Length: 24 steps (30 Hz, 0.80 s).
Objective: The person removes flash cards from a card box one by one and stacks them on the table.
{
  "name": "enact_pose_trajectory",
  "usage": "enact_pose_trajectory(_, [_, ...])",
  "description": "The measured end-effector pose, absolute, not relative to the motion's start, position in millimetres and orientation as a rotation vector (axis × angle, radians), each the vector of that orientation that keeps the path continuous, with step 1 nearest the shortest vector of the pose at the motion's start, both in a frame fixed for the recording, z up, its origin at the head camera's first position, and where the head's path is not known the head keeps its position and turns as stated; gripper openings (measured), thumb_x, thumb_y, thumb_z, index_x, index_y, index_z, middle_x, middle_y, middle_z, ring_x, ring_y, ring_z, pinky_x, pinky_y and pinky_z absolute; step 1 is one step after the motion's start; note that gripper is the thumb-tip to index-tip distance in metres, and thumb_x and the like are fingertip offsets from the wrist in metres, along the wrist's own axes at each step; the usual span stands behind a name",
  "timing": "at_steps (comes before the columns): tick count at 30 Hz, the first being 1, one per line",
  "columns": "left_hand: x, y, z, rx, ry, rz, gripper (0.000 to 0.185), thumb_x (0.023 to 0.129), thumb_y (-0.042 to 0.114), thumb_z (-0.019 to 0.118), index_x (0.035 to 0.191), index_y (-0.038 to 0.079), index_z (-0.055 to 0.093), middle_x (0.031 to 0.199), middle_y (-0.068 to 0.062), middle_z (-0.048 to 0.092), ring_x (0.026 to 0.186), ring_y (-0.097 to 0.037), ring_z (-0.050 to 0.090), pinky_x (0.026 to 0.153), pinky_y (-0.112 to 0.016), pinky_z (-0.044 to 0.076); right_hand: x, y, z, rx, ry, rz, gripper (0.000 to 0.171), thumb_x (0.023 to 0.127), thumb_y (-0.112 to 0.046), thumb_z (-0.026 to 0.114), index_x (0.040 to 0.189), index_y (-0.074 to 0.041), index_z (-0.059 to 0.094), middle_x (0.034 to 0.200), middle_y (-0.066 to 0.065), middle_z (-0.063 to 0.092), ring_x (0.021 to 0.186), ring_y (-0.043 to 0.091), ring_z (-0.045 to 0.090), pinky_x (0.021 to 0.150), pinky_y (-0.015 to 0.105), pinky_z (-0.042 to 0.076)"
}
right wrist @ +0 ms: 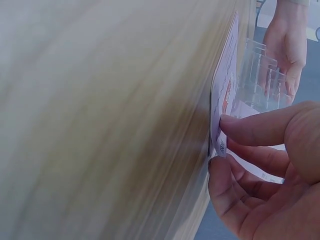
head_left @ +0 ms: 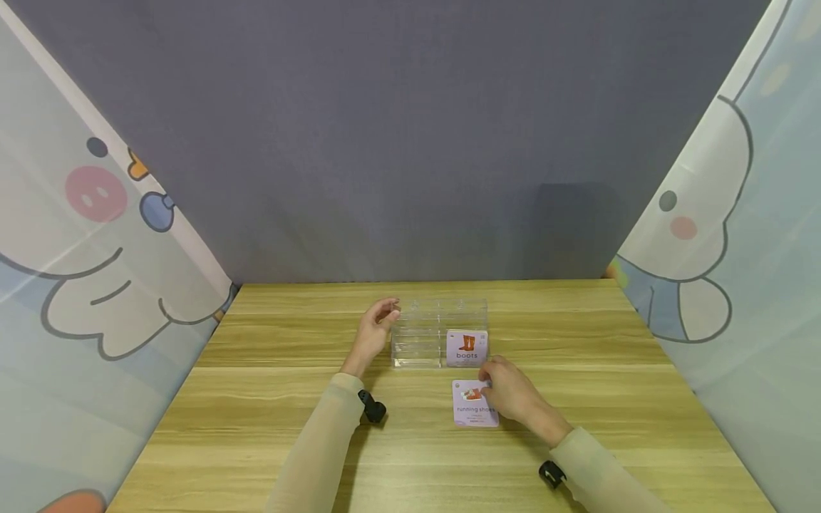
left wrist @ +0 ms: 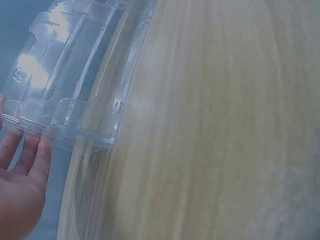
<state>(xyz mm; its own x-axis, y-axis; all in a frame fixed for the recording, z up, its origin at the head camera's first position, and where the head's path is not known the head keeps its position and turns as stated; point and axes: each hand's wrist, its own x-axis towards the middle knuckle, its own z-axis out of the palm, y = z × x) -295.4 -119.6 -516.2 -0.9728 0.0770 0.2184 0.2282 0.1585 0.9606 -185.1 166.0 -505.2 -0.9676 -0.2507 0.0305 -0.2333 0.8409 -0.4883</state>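
A clear plastic tiered card holder (head_left: 415,348) stands on the table, divided into two columns. My left hand (head_left: 370,335) grips its left side, with the thumb towards the front and the fingers at the rear edge. In the holder's lower right slot sits a "boots" card (head_left: 467,354). Just in front of it, my right hand (head_left: 513,390) pinches the upper right part of a lilac "running shoes" card (head_left: 468,419). The right wrist view shows thumb and fingers on either face of this card (right wrist: 229,60), with its picture partly hidden by the thumb.
The wood-grain table (head_left: 288,356) extends around the holder on all sides. A dark grey curtain (head_left: 410,142) rises behind its far edge. Cartoon-printed curtains (head_left: 38,342) hang at left and right.
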Motion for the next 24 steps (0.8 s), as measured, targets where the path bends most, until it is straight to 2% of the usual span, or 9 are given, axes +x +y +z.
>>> enact_pose_trajectory(9, [-295.2,-119.1,-516.5,-0.3,-2.294,-1.94,0.03,0.102,0.011,0.061,0.132,0.008,0.064,0.12,-0.014,0.066,0.113,-0.029,0.061,0.101,-0.049,0.047,-184.7,167.3,-505.5,-0.387,2.963,-0.768,0.015,0.079,0.001,0.079,0.091,-0.004,0.07,0.087,0.001,0.056,0.078,0.016,0.055,0.072,0.037,0.052])
enact_pose_trajectory(24, [-296.3,-119.8,-517.8,-0.314,-2.285,-1.943,0.03,0.102,0.012,0.061,0.132,0.008,0.064,0.121,-0.016,0.066,0.112,-0.029,0.06,0.1,-0.048,0.047,-186.2,171.1,-500.9,-0.394,2.993,-0.809,0.01,0.085,-0.002,0.076,0.09,-0.008,0.07,0.084,-0.002,0.058,0.075,0.013,0.055,0.069,0.034,0.051])
